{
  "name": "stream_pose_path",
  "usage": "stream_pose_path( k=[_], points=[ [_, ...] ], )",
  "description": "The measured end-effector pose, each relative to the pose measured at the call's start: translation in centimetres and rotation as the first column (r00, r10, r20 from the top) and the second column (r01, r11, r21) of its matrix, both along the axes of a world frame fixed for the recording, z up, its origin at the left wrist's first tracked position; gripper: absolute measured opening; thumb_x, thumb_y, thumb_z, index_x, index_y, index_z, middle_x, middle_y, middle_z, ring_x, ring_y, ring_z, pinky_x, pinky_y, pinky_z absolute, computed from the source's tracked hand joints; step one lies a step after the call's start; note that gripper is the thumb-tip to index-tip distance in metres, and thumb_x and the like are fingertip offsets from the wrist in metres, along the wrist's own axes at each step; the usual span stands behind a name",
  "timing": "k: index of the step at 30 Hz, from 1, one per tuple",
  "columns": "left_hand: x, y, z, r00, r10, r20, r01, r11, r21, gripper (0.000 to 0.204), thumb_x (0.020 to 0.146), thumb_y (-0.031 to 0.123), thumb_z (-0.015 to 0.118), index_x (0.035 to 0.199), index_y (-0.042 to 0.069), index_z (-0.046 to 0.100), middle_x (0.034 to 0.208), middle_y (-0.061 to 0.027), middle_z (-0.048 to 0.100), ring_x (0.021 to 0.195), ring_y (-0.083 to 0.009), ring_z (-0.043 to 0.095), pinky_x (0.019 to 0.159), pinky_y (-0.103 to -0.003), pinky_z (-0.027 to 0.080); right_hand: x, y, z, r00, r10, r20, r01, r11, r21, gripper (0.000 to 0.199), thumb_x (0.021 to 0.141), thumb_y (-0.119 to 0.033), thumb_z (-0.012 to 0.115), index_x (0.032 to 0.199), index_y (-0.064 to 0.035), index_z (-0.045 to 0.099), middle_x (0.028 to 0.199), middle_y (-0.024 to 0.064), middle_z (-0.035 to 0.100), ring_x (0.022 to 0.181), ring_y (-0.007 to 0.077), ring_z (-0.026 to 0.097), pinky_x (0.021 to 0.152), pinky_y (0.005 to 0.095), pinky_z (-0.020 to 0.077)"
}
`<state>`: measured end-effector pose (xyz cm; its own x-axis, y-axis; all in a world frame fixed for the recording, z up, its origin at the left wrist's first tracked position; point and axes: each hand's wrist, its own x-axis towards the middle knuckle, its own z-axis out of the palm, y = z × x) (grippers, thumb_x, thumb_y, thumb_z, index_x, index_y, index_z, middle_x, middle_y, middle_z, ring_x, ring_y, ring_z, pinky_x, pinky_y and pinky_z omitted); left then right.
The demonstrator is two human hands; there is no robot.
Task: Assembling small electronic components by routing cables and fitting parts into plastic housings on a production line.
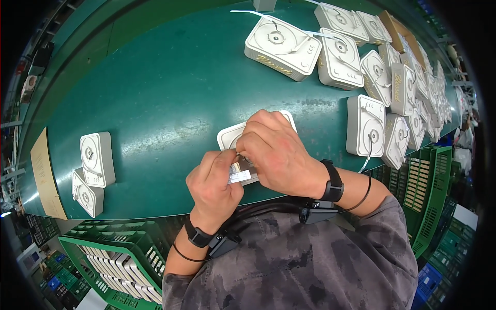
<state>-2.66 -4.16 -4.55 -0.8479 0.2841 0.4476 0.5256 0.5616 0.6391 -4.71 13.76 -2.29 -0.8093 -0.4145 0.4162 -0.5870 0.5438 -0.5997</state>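
Note:
My left hand (213, 178) is closed, its thumb and forefinger pinching a small clear packet (241, 176) with a white printed strip along its lower edge. Fingers of my right hand (281, 155) are bent and pinched at the packet's top edge, meeting the left fingertips. Beneath both hands a white case shaped like a mini record player (230, 135) lies on the green table (170, 88); my right hand covers most of it. Whatever the packet contains is too small to make out.
Two more white record-player cases (97, 160) stand at the left beside a flat cardboard piece (46, 173). Many others (283, 44) crowd the right side, some with white strips, near a cardboard box (398, 36). Green crates (116, 258) sit below the table's front edge.

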Motion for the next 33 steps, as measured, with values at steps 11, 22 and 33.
stream_pose_path(
  k=[11, 22, 33],
  points=[
    [0.4, -3.4, 1.2, 0.973, 0.165, 0.163, -0.179, 0.981, 0.075, 0.020, 0.090, -0.001, 0.062, 0.109, 0.000, 0.069, 0.099, -0.0179, 0.069, 0.088, -0.0330, 0.068, 0.080, -0.037, 0.054, 1.0, 2.3, 3.9, 0.999, 0.027, 0.026, -0.034, 0.954, 0.297, 0.068, 0.070, -0.017, 0.083, 0.132, -0.0070, 0.056, 0.129, 0.0178, 0.054, 0.121, 0.0388, 0.049, 0.100, 0.0505, 0.0414],
    [-3.2, -20.2, -1.0, 0.495, 0.776, -0.391, -0.847, 0.330, -0.417, 0.038, 0.089, 0.029, 0.075, 0.111, -0.001, 0.070, 0.124, -0.0208, 0.067, 0.108, -0.0386, 0.066, 0.089, -0.043, 0.053, -3.6, 7.2, 7.5, 0.924, -0.367, -0.104, 0.381, 0.903, 0.199, 0.092, 0.063, -0.038, 0.091, 0.135, 0.0015, 0.050, 0.129, 0.0212, 0.057, 0.117, 0.0403, 0.056, 0.101, 0.0458, 0.0461],
    [1.0, -4.6, 2.4, 0.889, 0.456, 0.053, -0.450, 0.888, -0.094, 0.020, 0.085, 0.005, 0.075, 0.102, -0.001, 0.068, 0.103, -0.0183, 0.069, 0.095, -0.0375, 0.067, 0.085, -0.040, 0.053, -7.6, 17.5, 3.8, 0.577, -0.758, -0.304, 0.789, 0.422, 0.447, 0.071, 0.080, -0.038, 0.079, 0.133, 0.0042, 0.058, 0.131, 0.0268, 0.059, 0.122, 0.0402, 0.057, 0.103, 0.0442, 0.0463]
  ],
)
